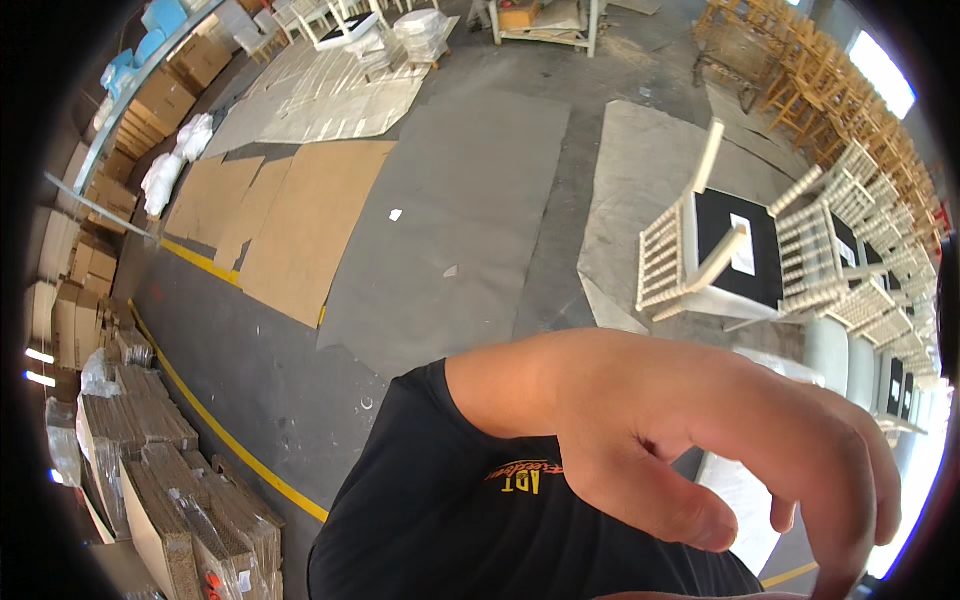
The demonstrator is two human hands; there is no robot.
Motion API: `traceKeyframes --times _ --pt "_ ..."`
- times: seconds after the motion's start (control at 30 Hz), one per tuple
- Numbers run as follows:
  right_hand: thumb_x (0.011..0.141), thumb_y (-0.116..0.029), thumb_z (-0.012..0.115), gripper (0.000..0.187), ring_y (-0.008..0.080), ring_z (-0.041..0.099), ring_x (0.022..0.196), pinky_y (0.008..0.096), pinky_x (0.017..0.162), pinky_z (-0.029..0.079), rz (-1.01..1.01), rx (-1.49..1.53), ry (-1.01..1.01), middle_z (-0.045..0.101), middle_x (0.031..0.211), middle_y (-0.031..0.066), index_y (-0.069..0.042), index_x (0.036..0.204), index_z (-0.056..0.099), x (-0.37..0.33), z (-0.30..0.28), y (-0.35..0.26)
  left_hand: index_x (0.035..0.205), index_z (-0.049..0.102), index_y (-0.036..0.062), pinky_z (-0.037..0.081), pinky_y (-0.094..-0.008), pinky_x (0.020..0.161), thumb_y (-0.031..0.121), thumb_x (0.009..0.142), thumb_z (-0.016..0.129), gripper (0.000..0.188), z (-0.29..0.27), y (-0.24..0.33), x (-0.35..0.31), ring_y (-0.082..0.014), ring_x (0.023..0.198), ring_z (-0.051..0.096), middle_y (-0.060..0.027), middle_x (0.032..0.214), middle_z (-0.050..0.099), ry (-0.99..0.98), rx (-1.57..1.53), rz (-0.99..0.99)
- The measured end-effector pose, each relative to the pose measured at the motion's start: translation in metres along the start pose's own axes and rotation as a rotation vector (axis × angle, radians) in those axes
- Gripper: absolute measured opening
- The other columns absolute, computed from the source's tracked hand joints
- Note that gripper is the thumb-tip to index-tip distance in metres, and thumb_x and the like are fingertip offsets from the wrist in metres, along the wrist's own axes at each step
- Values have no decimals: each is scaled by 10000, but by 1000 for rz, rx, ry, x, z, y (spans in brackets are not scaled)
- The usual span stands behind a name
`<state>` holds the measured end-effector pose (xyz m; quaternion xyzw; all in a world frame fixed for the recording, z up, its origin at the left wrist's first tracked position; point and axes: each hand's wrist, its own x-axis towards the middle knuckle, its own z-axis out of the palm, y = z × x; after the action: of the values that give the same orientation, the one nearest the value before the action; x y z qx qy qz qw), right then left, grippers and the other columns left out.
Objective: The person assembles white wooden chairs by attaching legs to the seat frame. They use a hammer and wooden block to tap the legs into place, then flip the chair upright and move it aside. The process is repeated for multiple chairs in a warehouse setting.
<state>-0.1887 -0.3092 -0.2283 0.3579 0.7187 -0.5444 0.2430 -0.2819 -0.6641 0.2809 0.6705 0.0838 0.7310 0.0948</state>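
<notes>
My left hand reaches across in front of my black shirt, from the short sleeve toward the right. Its back faces up. The thumb hangs apart from the bent fingers, which curve downward, and nothing shows between them. A thin strip of skin at the bottom edge lies close to the lowest fingertip; which part of me it belongs to I cannot tell. My right hand does not show. Beyond my left hand, the closest furniture is a cream chair with a spindled back, lying tipped over, the black underside of its seat bearing a white label.
More cream chairs crowd the right side, with wooden chairs stacked behind. Flattened cardboard and a grey sheet cover the floor ahead. Wrapped cardboard bundles stand at lower left, beside a yellow floor line.
</notes>
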Motion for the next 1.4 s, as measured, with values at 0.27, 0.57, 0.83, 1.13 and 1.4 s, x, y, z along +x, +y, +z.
traceKeyframes --times 0.27,0.57,0.83,1.13,1.4 --pt "965 -283 602 304 255 712 795 446 682 567 67 -125 -146 725 999 107 -96 1198 661 164 156 -208 1265 656 -8 505 -405 967 66 820 549 464 -205 125 -37 -338 1273 534 -109 1247 652 184 222 -47" --pt "956 -298 614 318 261 710 765 455 647 570 -210 -229 -332 714 992 112 -103 1206 639 317 378 -580 1282 636 -23 428 -483 1093 50 827 531 473 -393 303 -29 -384 1309 505 -112 1300 625 195 516 130" --pt "955 -300 615 291 270 707 747 460 628 563 -432 -197 -267 717 947 97 -110 1174 644 391 556 -787 1294 647 -9 465 -475 1049 45 861 527 453 -578 494 -74 -394 1318 509 -135 1329 614 119 501 53" --pt "919 -228 640 142 261 704 728 452 632 560 130 -289 -143 694 817 115 -87 924 653 433 635 -770 1231 698 -38 489 -490 1059 -7 963 503 333 -835 686 -98 -418 1357 534 -228 1379 620 137 496 -227" --pt "887 -164 662 210 254 701 711 445 636 557 39 67 -300 673 701 131 -67 701 661 536 815 -851 1353 635 31 470 -450 1091 331 1083 520 420 -1056 893 -517 -366 1310 603 -220 1389 646 1063 1831 -1620"
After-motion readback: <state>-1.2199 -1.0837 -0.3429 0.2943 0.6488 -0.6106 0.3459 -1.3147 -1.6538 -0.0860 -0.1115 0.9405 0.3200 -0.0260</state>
